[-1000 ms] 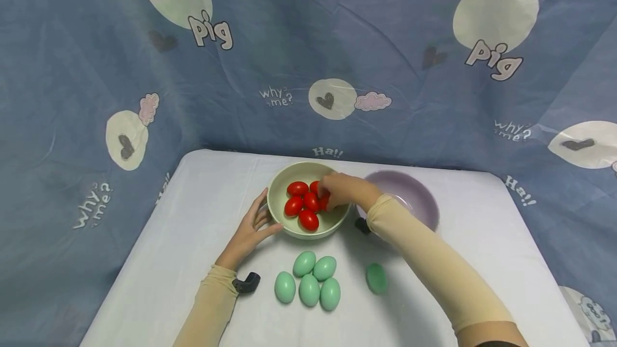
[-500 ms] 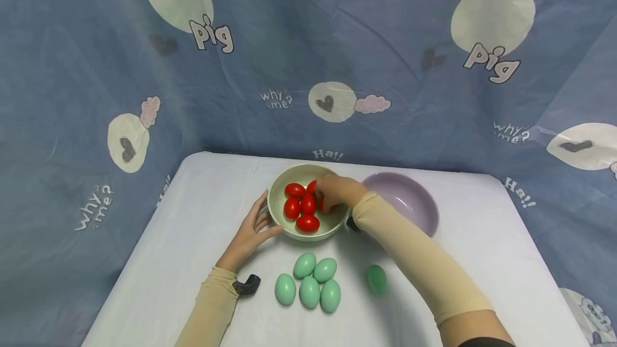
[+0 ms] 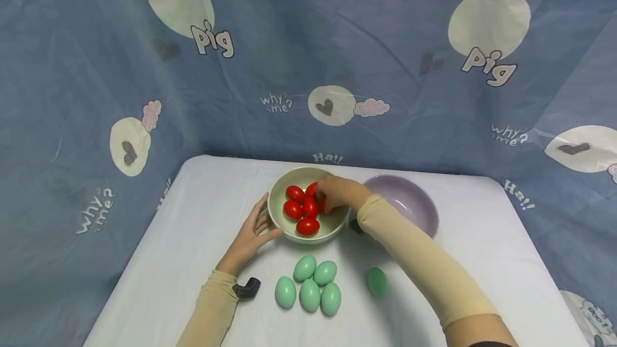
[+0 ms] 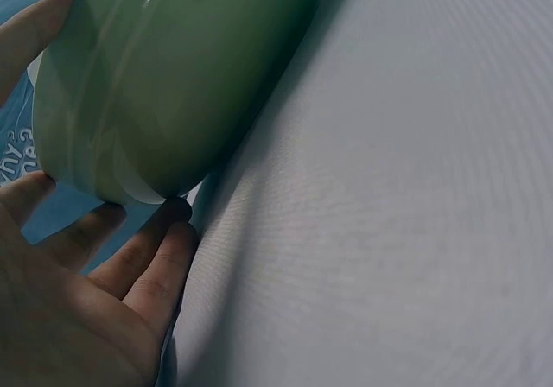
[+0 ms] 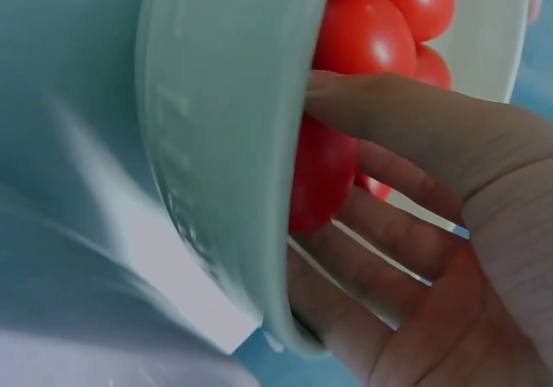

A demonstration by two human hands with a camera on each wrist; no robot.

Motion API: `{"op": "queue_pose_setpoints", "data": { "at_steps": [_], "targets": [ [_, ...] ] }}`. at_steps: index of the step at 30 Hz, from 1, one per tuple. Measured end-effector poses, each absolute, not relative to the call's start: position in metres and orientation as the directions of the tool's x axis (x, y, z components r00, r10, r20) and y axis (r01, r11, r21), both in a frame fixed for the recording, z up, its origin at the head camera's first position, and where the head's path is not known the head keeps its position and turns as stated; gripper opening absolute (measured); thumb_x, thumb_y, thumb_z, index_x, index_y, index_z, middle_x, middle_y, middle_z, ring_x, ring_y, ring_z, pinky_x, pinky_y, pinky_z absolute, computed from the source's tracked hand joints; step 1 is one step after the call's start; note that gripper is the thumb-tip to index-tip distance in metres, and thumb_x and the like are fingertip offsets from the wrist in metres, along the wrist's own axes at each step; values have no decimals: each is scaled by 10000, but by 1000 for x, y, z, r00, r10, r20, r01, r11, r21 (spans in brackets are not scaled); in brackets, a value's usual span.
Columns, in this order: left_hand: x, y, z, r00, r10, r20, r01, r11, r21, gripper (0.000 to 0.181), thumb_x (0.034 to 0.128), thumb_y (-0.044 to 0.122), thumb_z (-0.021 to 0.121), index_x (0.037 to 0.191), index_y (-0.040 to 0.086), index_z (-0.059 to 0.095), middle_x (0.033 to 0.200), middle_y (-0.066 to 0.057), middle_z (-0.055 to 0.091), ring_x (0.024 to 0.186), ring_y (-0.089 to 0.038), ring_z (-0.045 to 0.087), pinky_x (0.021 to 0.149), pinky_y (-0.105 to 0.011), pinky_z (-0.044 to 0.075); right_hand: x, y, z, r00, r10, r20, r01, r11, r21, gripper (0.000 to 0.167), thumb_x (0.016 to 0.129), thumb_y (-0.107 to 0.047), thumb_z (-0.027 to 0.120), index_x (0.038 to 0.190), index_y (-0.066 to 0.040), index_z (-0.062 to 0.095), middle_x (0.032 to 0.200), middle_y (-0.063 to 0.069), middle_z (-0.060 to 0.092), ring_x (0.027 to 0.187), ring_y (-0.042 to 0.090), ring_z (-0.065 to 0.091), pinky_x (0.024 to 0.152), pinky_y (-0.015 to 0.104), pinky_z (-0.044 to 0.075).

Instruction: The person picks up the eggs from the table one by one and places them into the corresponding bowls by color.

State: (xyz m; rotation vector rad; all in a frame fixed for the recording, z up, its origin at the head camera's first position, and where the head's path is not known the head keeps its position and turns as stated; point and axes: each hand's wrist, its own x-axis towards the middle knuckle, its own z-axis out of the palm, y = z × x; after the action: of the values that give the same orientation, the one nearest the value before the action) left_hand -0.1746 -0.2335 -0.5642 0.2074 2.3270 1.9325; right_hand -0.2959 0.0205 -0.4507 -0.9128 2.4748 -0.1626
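Note:
A pale green bowl (image 3: 332,229) at the back middle of the table holds several glossy red eggs (image 3: 307,226). My left hand (image 3: 248,237) rests against the bowl's left side, thumb toward its front; in the left wrist view its spread, nearly straight fingers (image 4: 143,270) touch the outer wall. My right hand (image 3: 339,191) reaches in over the bowl's right side. In the right wrist view, its thumb and fingers close around a red egg (image 5: 321,175) beside the wall, with other red eggs (image 5: 367,33) behind. The head view mostly hides that egg under the hand.
A purple bowl (image 3: 424,208) stands just right of the green one, partly behind my right forearm. Several light green eggs (image 3: 310,295) lie in front of the green bowl. A darker green oval piece (image 3: 377,283) lies farther right. A patterned blue cloth (image 3: 270,133) hangs behind the table.
My right hand has shifted slightly left, deeper into the green bowl, and its fingers have come around a red egg. The red eggs have rolled a little. My left hand stays at the bowl.

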Motion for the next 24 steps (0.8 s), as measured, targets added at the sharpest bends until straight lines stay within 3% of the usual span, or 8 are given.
{"op": "queue_pose_setpoints", "data": {
  "at_steps": [5, 12, 22, 24],
  "targets": [
    [-175, -233, -564, -986, 169, 5, 38, 191, 981, 1009, 911, 193, 807, 1660, 345, 148, 1720, -125, 219, 1493, -359, 444, 1247, -453, 407, -293, 32, -447, -660, -669, -341, -589, 743, -317, 310, 837, -143, 857, 1119, -70, 749, 1091, 58, 764, 975, 220, 684, 940, 354, 621],
    [-178, -228, -566, -984, 179, 3, 39, 200, 979, 1013, 908, 209, 813, 1663, 334, 149, 1717, -127, 225, 1493, -362, 441, 1239, -429, 415, -276, 82, -443, -717, -687, -115, -596, 691, -409, 550, 840, -224, 869, 1319, -37, 672, 1288, 130, 713, 1199, 307, 664, 1082, 460, 570],
    [-177, -233, -568, -987, 158, 1, 41, 252, 967, 974, 933, 209, 788, 1662, 336, 154, 1707, -150, 246, 1497, -408, 419, 1212, -386, 423, -238, 193, -463, -877, -443, 184, -466, 697, -544, 953, 685, -447, 963, 1494, -184, 534, 1539, 57, 524, 1467, 308, 442, 1240, 590, 388],
    [-177, -234, -566, -988, 153, -5, 36, 264, 964, 972, 939, 213, 782, 1664, 336, 146, 1708, -147, 243, 1498, -408, 417, 1196, -307, 446, -232, 215, -469, -902, -375, 213, -424, 685, -592, 1019, 651, -449, 982, 1513, -181, 511, 1585, 75, 468, 1494, 329, 404, 1244, 627, 363]
  ]
}}
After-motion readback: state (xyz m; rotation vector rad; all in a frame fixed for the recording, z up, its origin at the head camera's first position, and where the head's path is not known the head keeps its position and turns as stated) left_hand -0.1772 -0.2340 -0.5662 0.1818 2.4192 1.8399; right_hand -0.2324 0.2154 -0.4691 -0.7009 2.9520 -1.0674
